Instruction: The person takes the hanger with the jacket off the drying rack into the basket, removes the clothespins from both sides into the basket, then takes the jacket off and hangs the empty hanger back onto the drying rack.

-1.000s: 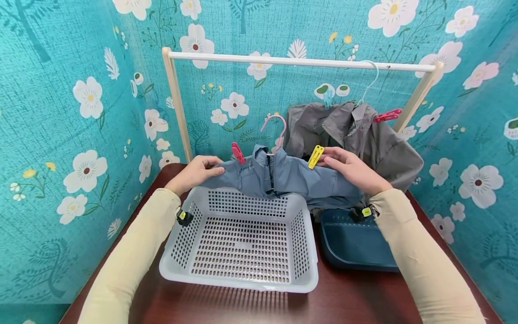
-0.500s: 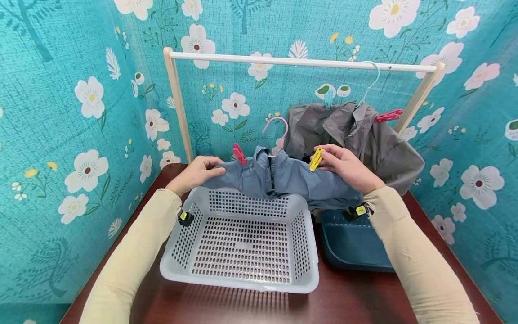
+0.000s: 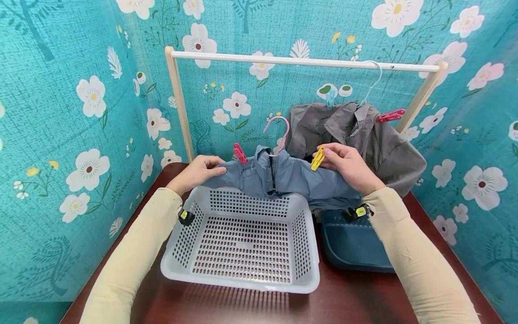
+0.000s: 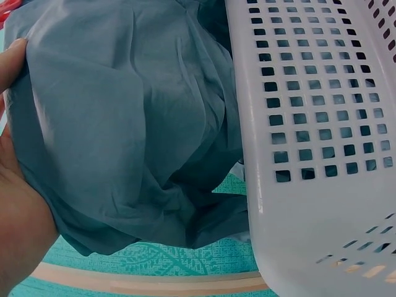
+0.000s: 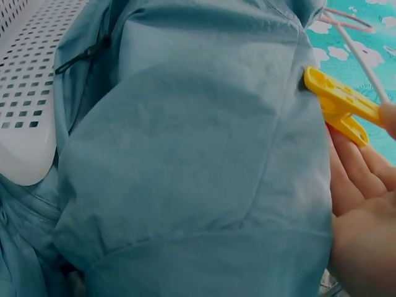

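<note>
A blue-grey jacket (image 3: 299,173) on a pink hanger (image 3: 286,130) is held up behind the grey-white basket. My left hand (image 3: 197,173) pinches its left shoulder, thumb in front and fingers behind, as the left wrist view also shows. At the other shoulder my right hand (image 3: 350,166) pinches the handles of a yellow clothespin (image 3: 318,158). In the right wrist view the clothespin's (image 5: 337,102) jaws meet the jacket's shoulder edge; thumb and fingers are at its handle end. A red clothespin (image 3: 240,153) sits on the jacket's left shoulder, close to the collar.
The perforated basket (image 3: 238,285) stands in front, with a dark blue tub (image 3: 352,263) to its right. Behind, a rack with a white rail (image 3: 259,59) carries a grey jacket (image 3: 388,153) on a pale hanger (image 3: 376,81), bearing a blue clothespin (image 3: 330,99) and a red clothespin.
My right hand has shifted slightly left and closed its thumb and fingers on the yellow clothespin, which now leans a little differently. The left hand has stayed on the jacket's shoulder.
</note>
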The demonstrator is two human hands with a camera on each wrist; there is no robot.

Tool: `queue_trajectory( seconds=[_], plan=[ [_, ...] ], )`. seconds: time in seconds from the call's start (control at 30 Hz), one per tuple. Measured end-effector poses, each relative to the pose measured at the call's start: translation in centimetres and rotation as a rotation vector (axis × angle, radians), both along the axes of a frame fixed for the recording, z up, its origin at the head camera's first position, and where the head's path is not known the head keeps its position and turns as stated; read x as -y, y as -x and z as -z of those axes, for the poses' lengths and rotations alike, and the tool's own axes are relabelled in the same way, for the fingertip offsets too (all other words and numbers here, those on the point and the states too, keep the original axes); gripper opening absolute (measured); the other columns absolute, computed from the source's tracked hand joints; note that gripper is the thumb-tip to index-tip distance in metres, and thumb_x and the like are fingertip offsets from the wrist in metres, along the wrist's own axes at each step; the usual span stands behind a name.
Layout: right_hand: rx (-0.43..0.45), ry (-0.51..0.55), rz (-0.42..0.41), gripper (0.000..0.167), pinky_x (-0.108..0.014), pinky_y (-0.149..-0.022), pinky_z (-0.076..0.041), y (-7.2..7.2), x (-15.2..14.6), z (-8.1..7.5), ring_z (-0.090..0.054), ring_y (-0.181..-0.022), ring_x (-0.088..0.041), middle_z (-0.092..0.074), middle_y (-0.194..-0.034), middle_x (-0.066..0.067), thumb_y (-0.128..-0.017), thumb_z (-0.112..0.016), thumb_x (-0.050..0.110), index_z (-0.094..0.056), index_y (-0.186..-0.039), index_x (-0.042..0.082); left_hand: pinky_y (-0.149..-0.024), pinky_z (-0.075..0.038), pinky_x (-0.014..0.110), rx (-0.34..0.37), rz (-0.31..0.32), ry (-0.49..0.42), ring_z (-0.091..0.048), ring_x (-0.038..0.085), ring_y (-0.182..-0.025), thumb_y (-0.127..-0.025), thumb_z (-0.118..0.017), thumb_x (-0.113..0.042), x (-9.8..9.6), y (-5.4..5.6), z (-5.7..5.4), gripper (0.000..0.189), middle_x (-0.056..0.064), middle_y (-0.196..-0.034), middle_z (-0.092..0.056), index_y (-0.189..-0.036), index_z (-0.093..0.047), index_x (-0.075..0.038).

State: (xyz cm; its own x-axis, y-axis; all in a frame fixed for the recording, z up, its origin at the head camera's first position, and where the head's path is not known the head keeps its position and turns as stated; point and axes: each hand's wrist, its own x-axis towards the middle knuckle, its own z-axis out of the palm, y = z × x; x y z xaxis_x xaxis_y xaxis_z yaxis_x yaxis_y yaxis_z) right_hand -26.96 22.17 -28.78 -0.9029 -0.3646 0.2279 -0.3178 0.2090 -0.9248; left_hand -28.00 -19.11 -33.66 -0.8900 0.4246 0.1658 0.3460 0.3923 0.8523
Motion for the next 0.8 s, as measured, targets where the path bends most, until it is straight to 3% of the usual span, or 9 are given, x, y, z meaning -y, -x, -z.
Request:
queue_trajectory(
  seconds=[0.3, 0.67, 0.8],
  plan=[
    [-0.108, 0.014, 0.046, 0.034, -0.026, -0.09, -0.045, -0.8, -0.3, -0.3, -0.06, -0.102, -0.013, -0.061, -0.115, -0.011, -0.099, -0.05, 0.028, -0.058, -0.12, 0.002, -0.067, -0.04, 0.032, -0.014, -0.003, 0.009, -0.046, 0.022, -0.076, -0.094, -0.061, -0.019, 0.0, -0.2, 0.0, 0.021, 0.01, -0.085, -0.056, -0.107, -0.069, -0.004],
    [-0.008, -0.083, -0.002, 0.045, -0.02, -0.09, -0.044, -2.0, -2.9, -0.3, -0.06, -0.106, -0.015, -0.056, -0.119, -0.021, -0.099, -0.048, 0.035, -0.052, -0.127, 0.0, -0.068, -0.041, 0.032, -0.006, -0.029, 0.005, -0.048, 0.022, -0.078, -0.095, -0.06, -0.02, 0.0, 0.0, 0.0, 0.022, 0.011, -0.087, -0.059, -0.108, -0.068, -0.004],
    [0.021, -0.103, -0.009, 0.047, -0.021, -0.089, -0.045, -2.7, -4.0, 0.0, -0.06, -0.105, -0.015, -0.058, -0.117, -0.018, -0.099, -0.047, 0.034, -0.049, -0.13, -0.002, -0.068, -0.042, 0.032, -0.014, -0.034, 0.004, -0.049, 0.022, -0.078, -0.095, -0.06, -0.018, 0.1, 0.0, 0.0, 0.022, 0.01, -0.091, -0.062, -0.109, -0.068, -0.003]
  ],
)
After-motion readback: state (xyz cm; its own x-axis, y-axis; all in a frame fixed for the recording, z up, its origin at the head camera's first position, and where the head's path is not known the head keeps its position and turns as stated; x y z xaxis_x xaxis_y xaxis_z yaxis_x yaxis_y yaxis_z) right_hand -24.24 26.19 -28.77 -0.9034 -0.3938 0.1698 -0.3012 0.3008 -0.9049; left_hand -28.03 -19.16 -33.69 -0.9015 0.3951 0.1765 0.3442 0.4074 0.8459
